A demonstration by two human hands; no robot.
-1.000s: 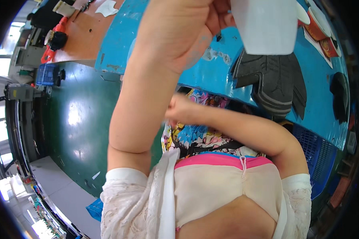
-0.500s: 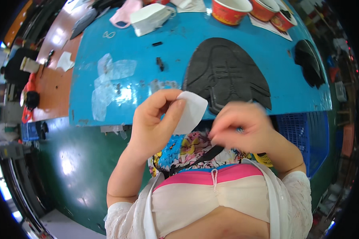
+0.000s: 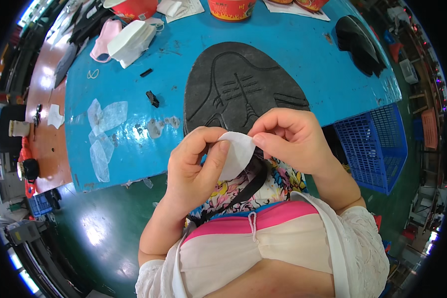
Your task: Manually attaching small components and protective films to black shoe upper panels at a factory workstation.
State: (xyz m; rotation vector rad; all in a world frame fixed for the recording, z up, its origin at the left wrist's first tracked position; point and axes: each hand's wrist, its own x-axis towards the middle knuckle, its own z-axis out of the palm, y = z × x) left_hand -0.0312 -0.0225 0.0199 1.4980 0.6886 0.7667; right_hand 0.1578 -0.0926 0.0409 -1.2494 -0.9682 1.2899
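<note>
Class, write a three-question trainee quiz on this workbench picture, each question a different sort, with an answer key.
1. True or false: both hands pinch the white fabric piece.
2. What lies on the blue table just beyond the hands? A) black shoe sole B) red bowl C) pink mask
3. Fill in: right of the table stands a blue plastic ____.

Key: 1 true, left hand and right hand; 2 A, sole; 3 basket.
</note>
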